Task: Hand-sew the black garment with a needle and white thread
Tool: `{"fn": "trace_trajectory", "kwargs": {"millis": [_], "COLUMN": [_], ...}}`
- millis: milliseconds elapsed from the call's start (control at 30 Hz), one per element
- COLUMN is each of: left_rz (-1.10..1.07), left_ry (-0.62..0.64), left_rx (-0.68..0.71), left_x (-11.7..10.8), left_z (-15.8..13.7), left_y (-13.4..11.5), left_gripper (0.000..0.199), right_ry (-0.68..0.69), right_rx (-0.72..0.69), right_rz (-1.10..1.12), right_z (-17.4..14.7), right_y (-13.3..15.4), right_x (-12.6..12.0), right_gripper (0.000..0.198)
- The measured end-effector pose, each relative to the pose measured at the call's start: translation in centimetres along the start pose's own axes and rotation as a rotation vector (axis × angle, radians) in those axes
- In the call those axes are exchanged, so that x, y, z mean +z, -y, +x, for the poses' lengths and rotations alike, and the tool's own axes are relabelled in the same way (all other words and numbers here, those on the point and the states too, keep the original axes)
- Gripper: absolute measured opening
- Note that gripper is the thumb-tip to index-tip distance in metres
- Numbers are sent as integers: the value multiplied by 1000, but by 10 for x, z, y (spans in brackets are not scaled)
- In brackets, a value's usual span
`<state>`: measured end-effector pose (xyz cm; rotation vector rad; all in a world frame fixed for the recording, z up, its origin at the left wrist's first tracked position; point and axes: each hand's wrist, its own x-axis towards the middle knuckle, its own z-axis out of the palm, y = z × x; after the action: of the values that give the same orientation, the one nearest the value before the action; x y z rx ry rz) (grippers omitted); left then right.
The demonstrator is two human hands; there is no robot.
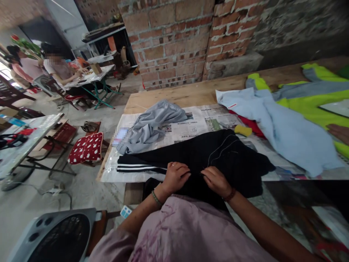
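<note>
Black trousers [218,149] with white side stripes lie across the newspaper-covered table [109,177], and part of them hangs over the front edge. At that edge my left hand [176,177] is closed on the black cloth, its fingers curled. A short way to the right, my right hand [217,182] pinches at the same cloth with thumb and forefinger. A loose white thread [216,150] curves over the trousers and runs down close to my right fingertips. Whether those fingertips also hold something thin, I cannot make out.
Beyond the trousers lie a crumpled grey garment [155,122], a yellow sponge-like piece [243,130], a light blue garment [283,123] and neon-yellow clothing [302,103]. Another person's hand [339,133] rests at the right. A fan-like appliance [62,233] and a cushioned stool [85,148] stand left.
</note>
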<state>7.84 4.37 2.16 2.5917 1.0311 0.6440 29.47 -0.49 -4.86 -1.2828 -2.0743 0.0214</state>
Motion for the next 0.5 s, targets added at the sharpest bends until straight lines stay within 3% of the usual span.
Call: {"fn": "trace_trajectory", "kwargs": {"millis": [167,500], "left_rz": [31,-9], "left_ry": [116,101], "left_rx": [46,6], "left_x": [23,32], "left_z": [5,2], "left_y": [-1,6], "left_gripper": [16,17], "right_ry": [47,43], "right_rx": [41,34], "right_rz": [1,8], "right_z": [1,1], "right_y": [0,0], "right_x": [-2,-1], "right_gripper": [23,22]}}
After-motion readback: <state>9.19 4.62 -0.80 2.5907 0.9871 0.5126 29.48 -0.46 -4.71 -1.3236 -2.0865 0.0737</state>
